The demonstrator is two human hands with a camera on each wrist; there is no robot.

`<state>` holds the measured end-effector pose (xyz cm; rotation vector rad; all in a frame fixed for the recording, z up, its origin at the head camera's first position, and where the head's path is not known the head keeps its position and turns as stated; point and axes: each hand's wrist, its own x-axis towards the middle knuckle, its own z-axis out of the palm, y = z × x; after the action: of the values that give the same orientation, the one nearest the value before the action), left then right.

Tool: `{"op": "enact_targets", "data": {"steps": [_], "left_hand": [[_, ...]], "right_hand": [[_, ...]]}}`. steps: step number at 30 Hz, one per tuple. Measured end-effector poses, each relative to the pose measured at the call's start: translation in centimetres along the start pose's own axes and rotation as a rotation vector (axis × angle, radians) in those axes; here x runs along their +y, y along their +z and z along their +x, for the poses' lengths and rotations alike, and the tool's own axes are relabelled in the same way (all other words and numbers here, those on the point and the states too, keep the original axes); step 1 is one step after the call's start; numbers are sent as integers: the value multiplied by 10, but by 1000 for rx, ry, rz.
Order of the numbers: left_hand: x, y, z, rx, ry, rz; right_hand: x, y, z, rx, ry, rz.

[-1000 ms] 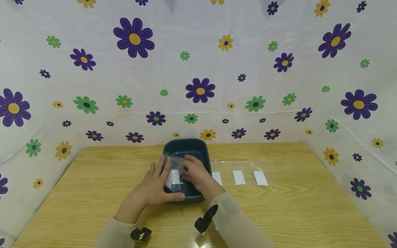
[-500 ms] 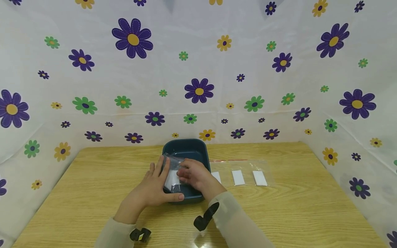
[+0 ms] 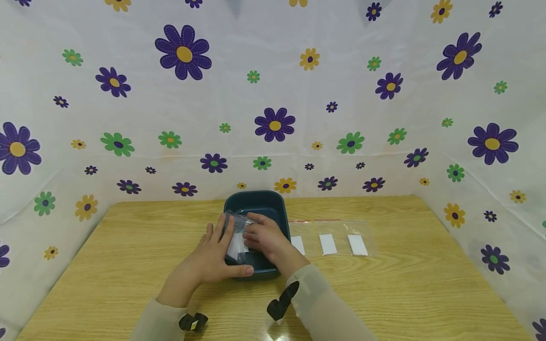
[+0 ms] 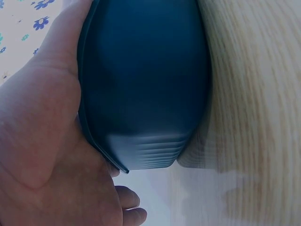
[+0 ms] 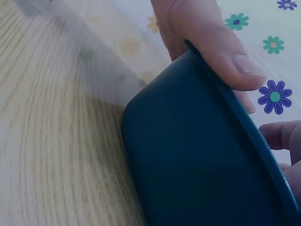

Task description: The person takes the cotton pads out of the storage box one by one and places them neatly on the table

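A clear zip-lock bag with a white piece inside lies in the dark teal plastic bin, along its left side. My left hand rests over the bin's left rim, fingers straight and spread at the bag's left edge. Its thumb lies along the front rim. Inside the bin my right hand touches the bag's right side with bent fingers; whether they pinch it is hidden. In the left wrist view, the left palm lies against the bin's rim. The right wrist view shows the bin's outer wall.
To the right of the bin, a row of clear zip-lock bags with white cards lies flat on the wooden table; the bin partly hides the leftmost card. A flower-print cloth hangs behind the table and along both sides.
My right fingers have shifted slightly left and up on the bag, and its right part looks more gathered. The left hand and the bin stay in place.
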<state>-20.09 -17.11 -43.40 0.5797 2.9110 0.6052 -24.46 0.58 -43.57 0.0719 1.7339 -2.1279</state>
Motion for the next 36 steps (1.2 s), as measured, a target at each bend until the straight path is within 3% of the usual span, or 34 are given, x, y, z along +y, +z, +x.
{"op": "enact_targets", "data": {"steps": [6,11,17,23,26,30,36], "left_hand": [[0,0,1,-3,0,4],[0,0,1,-7,-1,-2],[1,-2,0,-1,12,-7],[1,-3,0,3,17,-2],[0,-2,1,-2,11,-3],[-1,-1,1,-11,5,3],[-1,0,1,1,9,8]], "right_hand": [[-2,-3,-1,-6,13,79],[-1,-4,1,-63,61,12],[6,0,3,-33,17,-227],[9,9,0,36,-121,-757],[9,12,-2,49,-140,-935],[8,13,-3,71,-155,-998],[5,10,-7,236,-263,-937]]}}
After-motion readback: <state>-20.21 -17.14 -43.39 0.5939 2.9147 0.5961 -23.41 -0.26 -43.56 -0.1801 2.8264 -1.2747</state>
